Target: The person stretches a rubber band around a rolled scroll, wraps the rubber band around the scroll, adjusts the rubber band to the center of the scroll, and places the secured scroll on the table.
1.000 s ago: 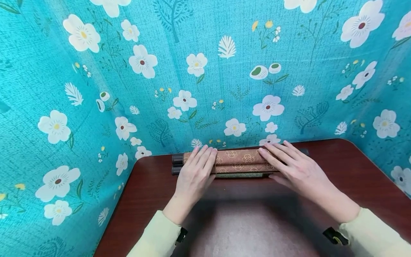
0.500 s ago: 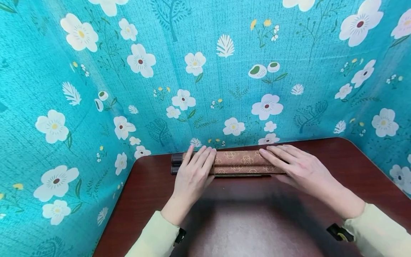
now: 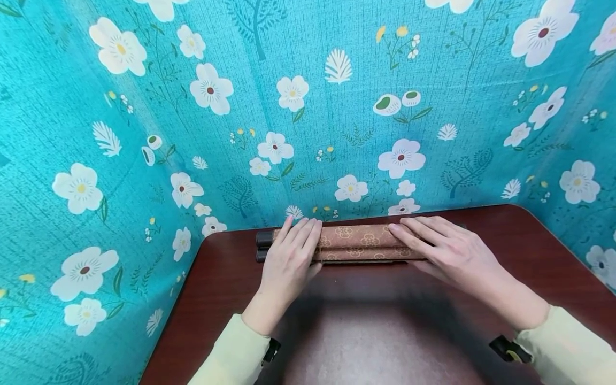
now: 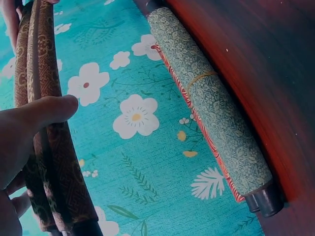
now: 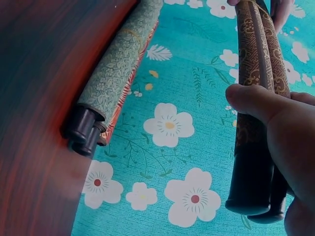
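Note:
A rolled-up hanging scroll [image 3: 358, 240] in brown brocade with gold motifs is held level at the far side of the table, its two rolls side by side. My left hand [image 3: 287, 264] grips its left end, near the black knobs. My right hand [image 3: 452, 251] grips the right end, covering most of it. In both wrist views the thumbs lie along the near face of the brown scroll [image 4: 61, 147]. Beyond it, a green patterned scroll [image 4: 211, 98] with red edging, black knobs and a thin tie lies along the table edge; the head view hides it behind the brown one.
The dark red-brown table [image 3: 505, 235] has rounded far corners. A turquoise flowered cloth [image 3: 337, 123] hangs behind it and at both sides. Black straps [image 3: 510, 348] show at both wrists, below pale sleeves.
The brown scroll now covers the green strip that showed below it a second ago. My right hand has shifted slightly and hides the scroll's right end more. My left hand stays almost in place.

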`<state>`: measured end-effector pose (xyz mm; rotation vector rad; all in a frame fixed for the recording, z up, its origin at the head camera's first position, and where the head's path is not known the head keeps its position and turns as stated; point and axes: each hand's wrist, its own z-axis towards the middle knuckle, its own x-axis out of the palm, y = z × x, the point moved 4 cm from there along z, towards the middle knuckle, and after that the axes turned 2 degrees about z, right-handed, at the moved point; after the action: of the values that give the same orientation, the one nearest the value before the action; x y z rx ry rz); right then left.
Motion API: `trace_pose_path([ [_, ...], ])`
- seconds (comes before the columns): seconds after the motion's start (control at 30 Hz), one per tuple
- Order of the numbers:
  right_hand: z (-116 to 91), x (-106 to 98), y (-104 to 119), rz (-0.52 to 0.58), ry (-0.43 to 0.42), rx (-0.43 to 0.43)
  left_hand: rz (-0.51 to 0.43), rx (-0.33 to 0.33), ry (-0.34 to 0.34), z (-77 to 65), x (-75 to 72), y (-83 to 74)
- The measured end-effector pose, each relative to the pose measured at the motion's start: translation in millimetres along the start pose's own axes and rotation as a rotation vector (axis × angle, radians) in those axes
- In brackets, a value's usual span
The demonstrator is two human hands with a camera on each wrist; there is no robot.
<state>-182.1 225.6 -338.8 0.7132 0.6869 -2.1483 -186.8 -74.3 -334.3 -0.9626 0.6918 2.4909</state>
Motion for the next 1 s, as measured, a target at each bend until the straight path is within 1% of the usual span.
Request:
trace_pose_path([
  [0.13, 2, 0, 2, 0.011, -0.058, -0.007, -0.012, 0.003, -0.020, 3.4, -2.3, -1.5],
  [0.2, 3, 1, 3, 0.019, -0.076, -0.013, -0.015, 0.021, -0.028, 5.5, -1.9, -3.7],
  [0.27, 4, 2, 4, 0.018, -0.078, -0.013, -0.018, 0.036, -0.036, 7.7, -1.0, -6.0],
  [0.37, 5, 3, 4, 0.021, -0.077, -0.013, -0.021, 0.057, -0.028, 8.3, 0.9, -8.3],
  [0.43, 4, 4, 4, 0.026, -0.079, -0.007, -0.021, 0.051, -0.021, 6.6, 0.7, -6.7],
  [0.63, 1, 3, 4, 0.023, -0.061, -0.002, 0.013, 0.001, 0.037, -0.1, -0.9, 2.7],
  [0.73, -1, 1, 4, 0.008, -0.030, 0.003, 0.015, -0.002, 0.063, -2.0, -0.8, 3.9],
  [0.8, -2, 1, 4, 0.004, -0.004, 0.011, 0.005, 0.006, 0.061, -2.3, -0.5, 2.8],
  [0.87, -2, 0, 4, 0.003, 0.021, 0.020, -0.010, 0.011, 0.046, -1.6, -0.7, 1.0],
  [1.0, -3, 0, 4, 0.012, 0.020, 0.027, -0.022, 0.015, 0.018, 1.4, -0.4, -3.6],
])
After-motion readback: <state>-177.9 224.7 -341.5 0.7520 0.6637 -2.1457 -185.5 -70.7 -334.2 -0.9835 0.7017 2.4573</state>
